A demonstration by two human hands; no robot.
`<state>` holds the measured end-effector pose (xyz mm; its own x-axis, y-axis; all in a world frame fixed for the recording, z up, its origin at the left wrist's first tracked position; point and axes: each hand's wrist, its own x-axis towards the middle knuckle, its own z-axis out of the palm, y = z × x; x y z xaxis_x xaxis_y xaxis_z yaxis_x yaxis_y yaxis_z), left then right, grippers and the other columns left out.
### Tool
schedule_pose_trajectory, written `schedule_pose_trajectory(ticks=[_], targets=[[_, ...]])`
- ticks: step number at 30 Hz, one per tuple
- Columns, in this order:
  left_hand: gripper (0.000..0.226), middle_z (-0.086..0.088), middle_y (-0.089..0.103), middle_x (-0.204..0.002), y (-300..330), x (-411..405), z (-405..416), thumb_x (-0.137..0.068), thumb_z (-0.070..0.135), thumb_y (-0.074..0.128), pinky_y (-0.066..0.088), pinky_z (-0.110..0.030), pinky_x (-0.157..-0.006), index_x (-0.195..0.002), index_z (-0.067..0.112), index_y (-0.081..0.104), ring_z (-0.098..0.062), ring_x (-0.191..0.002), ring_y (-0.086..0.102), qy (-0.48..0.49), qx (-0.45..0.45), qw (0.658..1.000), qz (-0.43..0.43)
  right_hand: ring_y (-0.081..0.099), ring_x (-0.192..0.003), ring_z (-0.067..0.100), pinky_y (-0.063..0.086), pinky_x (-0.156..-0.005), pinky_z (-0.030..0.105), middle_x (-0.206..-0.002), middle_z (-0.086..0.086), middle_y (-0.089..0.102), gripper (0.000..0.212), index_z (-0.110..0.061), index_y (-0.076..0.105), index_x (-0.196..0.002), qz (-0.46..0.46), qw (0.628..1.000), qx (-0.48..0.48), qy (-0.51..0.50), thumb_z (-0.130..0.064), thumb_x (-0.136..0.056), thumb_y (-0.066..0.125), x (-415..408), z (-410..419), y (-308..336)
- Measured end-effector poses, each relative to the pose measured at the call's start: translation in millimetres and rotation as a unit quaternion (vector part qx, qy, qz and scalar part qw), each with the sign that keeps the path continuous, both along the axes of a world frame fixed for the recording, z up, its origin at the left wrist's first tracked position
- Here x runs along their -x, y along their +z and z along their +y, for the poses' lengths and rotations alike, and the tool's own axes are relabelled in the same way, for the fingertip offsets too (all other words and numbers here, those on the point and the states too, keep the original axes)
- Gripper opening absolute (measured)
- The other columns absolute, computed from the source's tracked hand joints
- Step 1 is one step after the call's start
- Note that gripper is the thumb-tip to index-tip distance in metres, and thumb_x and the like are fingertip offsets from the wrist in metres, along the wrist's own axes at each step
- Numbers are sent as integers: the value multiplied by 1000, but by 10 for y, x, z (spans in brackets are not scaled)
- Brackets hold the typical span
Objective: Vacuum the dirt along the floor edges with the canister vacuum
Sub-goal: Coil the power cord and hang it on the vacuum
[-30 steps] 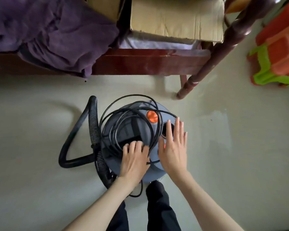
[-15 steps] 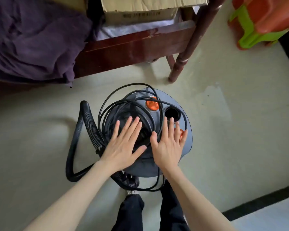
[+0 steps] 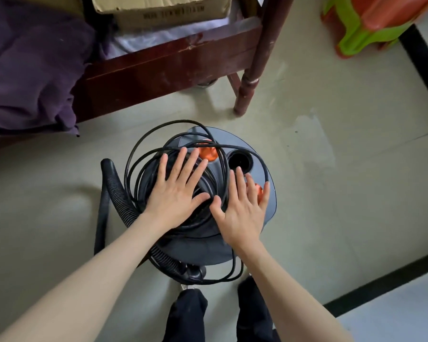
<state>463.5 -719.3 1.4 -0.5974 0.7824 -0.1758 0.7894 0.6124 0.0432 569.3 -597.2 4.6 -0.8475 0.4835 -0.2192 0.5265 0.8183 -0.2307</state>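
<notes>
Grey canister vacuum [image 3: 262,154] on the floor [image 3: 331,193], black cord [image 3: 173,149] coiled on top, ribbed hose [image 3: 114,191] alongside, left hand [image 3: 176,191] and right hand [image 3: 242,213] spread flat on it

Seen from above, a person with bare forearms, no sleeves, rings or watch on the left hand [image 3: 177,191] or right hand [image 3: 242,213], wears dark black trousers [image 3: 190,317].

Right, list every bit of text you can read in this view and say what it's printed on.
Cardboard box: one line of dark printed characters along its front face, too blurred to read.
Canister vacuum: no readable label or brand; the orange knob shows no marking.
Nothing else carries text.
</notes>
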Motion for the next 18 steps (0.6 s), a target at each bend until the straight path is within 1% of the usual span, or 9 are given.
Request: schedule_pose_trajectory(ticks=[2, 5, 8, 10, 12, 15, 18], targets=[[73, -16, 19, -155, 16, -51, 177, -91, 56, 26, 13, -61, -112, -148, 10, 21, -36, -143, 16, 20, -3, 1000, -9, 34, -144, 25, -4, -120, 50, -155, 5, 39, 75, -11, 43, -148, 10, 1000, 3, 13, -51, -87, 22, 11, 215, 19], [74, -14, 10, -157, 14, -108, 500, -92, 57, 24, 4, -59, -113, -149, 10, 15, -35, -144, 8, 55, -8, 998, -13, 36, -143, 24, 3, -121, 51, -154, 4, 41, 72, -13, 45, -147, 16, 999, -4, 42, -51, -89, 25, 23, 613, 30], [73, -9, -11, -155, -30, -154, 857, -92, 58, 14, -10, -57, -111, -147, 14, -4, -33, -142, -14, 94, -13, 995, -19, 44, -137, 28, 13, -120, 56, -149, 5, 48, 70, -11, 49, -144, 25, 996, -15, 79, -50, -89, 28, 82, 1060, 32], [73, -8, -19, -153, -59, -170, 1085, -91, 58, 12, -15, -57, -109, -146, 15, -11, -32, -139, -22, 111, -17, 993, -24, 50, -132, 30, 19, -118, 59, -144, 7, 54, 68, -9, 54, -140, 34, 994, -23, 105, -48, -90, 31, 136, 1344, 40], [73, -6, -24, -152, -66, -178, 1309, -91, 58, 9, -19, -57, -107, -144, 16, -17, -32, -137, -28, 117, -14, 993, -27, 52, -129, 31, 20, -117, 59, -141, 7, 57, 67, -8, 56, -138, 36, 991, -25, 126, -47, -90, 31, 177, 1605, 48], [72, -5, -30, -150, -75, -180, 1665, -90, 58, 4, -26, -56, -103, -142, 18, -25, -31, -132, -38, 118, -6, 993, -27, 53, -127, 31, 17, -119, 57, -140, 6, 57, 66, -10, 56, -139, 40, 989, -12, 143, -46, -90, 31, 211, 1982, 53], [72, -4, -34, -148, -76, -214, 2009, -89, 59, 1, -29, -56, -101, -140, 18, -30, -31, -129, -41, 127, -4, 991, -32, 53, -127, 30, 17, -119, 57, -140, 6, 57, 65, -11, 55, -139, 41, 987, -3, 155, -46, -89, 31, 211, 2339, 54]])
